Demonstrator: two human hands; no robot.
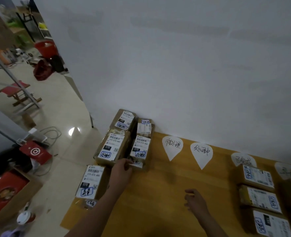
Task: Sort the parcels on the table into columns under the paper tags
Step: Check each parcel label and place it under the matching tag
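**One parcel to pull from the unsorted pile**

My left hand (122, 171) pinches the edge of a low parcel (138, 164) at the foot of the pile (112, 147), at the left end of the table (167, 185). My right hand (195, 200) hovers loosely curled and holds nothing. I think I should draw the parcel out slowly and steady the boxes above it with the free hand. The labels read "070-070-A80" and "070". The paper tags (201, 153) carry handwritten Chinese.
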